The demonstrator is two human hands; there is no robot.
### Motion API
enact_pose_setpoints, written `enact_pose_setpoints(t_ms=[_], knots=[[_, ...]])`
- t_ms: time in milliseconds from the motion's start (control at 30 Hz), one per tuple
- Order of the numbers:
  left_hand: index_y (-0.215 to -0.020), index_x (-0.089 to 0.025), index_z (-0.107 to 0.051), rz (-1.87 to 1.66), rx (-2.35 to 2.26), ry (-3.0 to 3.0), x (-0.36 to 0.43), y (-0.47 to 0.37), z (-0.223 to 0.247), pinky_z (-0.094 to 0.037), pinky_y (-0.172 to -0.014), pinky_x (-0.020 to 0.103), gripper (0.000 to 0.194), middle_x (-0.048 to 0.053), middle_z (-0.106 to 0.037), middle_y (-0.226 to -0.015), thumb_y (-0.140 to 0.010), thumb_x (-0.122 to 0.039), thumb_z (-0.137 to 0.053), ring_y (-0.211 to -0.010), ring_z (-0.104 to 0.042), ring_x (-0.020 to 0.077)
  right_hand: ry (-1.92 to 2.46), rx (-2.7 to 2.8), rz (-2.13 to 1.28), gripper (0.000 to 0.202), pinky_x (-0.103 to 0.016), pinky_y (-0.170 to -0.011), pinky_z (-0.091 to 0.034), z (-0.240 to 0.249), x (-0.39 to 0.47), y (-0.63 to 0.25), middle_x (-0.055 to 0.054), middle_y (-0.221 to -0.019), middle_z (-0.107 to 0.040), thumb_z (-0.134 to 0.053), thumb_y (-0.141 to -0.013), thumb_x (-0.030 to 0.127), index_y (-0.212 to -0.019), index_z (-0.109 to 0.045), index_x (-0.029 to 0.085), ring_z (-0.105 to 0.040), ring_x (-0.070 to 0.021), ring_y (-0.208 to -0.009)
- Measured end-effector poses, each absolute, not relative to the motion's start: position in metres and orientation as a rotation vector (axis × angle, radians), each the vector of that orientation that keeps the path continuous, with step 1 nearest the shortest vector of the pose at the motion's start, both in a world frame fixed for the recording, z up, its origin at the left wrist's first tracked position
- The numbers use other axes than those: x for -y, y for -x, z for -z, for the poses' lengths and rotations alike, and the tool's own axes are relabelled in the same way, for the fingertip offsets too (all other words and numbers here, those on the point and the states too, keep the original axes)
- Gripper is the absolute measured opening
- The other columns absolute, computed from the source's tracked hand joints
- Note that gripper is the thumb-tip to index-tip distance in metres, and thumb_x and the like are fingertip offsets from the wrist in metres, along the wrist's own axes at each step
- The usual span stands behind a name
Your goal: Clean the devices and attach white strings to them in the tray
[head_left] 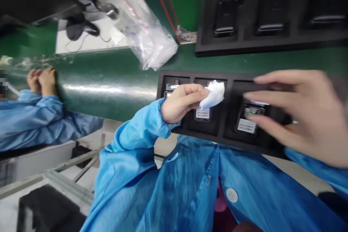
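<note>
My left hand [181,102] is closed around a crumpled white cloth [215,94], held over the near black tray [231,78]. That tray lies on the green belt at my front and holds black devices with white labels, one [202,114] under the cloth and another [248,117] to the right. My right hand [301,114] hovers over the right-hand device with fingers spread and pointing left, holding nothing. Both my sleeves are blue.
A second black tray [272,45] with more black devices sits farther back on the green belt [108,79]. A clear plastic bag [152,41] lies left of it. A co-worker's clasped hands [42,79] and blue sleeves rest at the far left.
</note>
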State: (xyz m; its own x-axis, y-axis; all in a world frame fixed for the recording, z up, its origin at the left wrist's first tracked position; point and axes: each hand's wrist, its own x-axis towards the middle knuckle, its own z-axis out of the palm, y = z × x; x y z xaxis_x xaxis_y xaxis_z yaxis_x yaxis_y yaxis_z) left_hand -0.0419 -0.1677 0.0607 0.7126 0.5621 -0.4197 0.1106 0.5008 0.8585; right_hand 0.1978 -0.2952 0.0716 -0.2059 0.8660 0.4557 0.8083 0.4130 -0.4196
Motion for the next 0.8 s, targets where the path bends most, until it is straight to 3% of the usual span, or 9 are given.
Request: enact_pose_setpoints(t_ms=[133, 233, 400, 500, 633, 800], knots=[[-0.069, -0.014, -0.057, -0.163, -0.638, -0.989, 0.188, -0.007, -0.056, -0.025, -0.053, 0.022, 0.044, -0.003, -0.044, -0.061, -0.073, -0.053, -0.078, -0.055, -0.036, 0.0057, 1.258, 2.081, -0.098, 0.037, -0.045, -0.1, -0.046, -0.055, 0.293, -0.188, -0.011, -0.13, -0.053, -0.068, -0.089, 0.026, -0.125, -0.059, 0.023, -0.052, -0.0244, -0.122], [-0.067, -0.015, -0.056, -0.077, -0.577, -0.971, 0.202, -0.03, -0.052, -0.026, -0.052, 0.023, 0.043, -0.004, -0.043, -0.059, -0.073, -0.052, -0.077, -0.055, -0.034, 0.006, 1.354, 1.947, -0.058, 0.025, -0.039, -0.095, -0.051, -0.046, 0.305, -0.19, -0.005, -0.117, -0.061, -0.067, -0.09, 0.026, -0.114, -0.062, 0.026, -0.059, -0.0194, -0.111], [-0.075, -0.015, -0.063, 0.121, -0.54, -1.033, 0.218, -0.059, -0.044, -0.037, -0.058, 0.024, 0.031, 0.0, -0.053, -0.065, -0.09, -0.041, -0.058, -0.061, -0.045, 0.0093, 1.449, 1.699, -0.114, 0.015, -0.033, -0.09, -0.057, -0.04, 0.347, -0.208, 0.0, -0.101, -0.067, -0.068, -0.088, 0.02, -0.1, -0.061, 0.026, -0.065, -0.0158, -0.104], [-0.078, -0.017, -0.067, 0.201, -0.409, -1.418, 0.229, -0.072, -0.038, -0.042, -0.062, 0.025, 0.032, 0.0, -0.061, -0.069, -0.096, -0.035, -0.048, -0.063, -0.053, 0.0103, 1.523, 1.691, -0.097, 0.018, -0.036, -0.085, -0.058, -0.039, 0.38, -0.234, -0.004, -0.099, -0.067, -0.063, -0.087, 0.013, -0.102, -0.063, 0.022, -0.066, -0.0187, -0.101], [-0.099, -0.019, -0.072, 0.103, -0.052, -2.25, 0.255, -0.087, -0.027, -0.047, -0.072, 0.03, 0.023, 0.004, -0.071, -0.086, -0.095, -0.03, -0.052, -0.081, -0.064, 0.0168, 2.051, 1.42, 0.031, 0.023, -0.035, -0.075, -0.053, -0.033, 0.413, -0.271, -0.006, -0.096, -0.067, -0.062, -0.088, 0.012, -0.108, -0.064, 0.023, -0.063, -0.0189, -0.087], [-0.116, -0.021, -0.07, -0.221, 0.062, -2.764, 0.286, -0.112, -0.003, -0.039, -0.064, 0.031, 0.033, 0.002, -0.068, -0.072, -0.099, -0.018, -0.043, -0.071, -0.063, 0.0163, 2.278, 1.617, -0.076, 0.025, -0.034, -0.073, -0.052, -0.013, 0.413, -0.291, -0.012, -0.104, -0.063, -0.056, -0.094, 0.024, -0.117, -0.055, 0.013, -0.063, -0.0223, -0.091]])
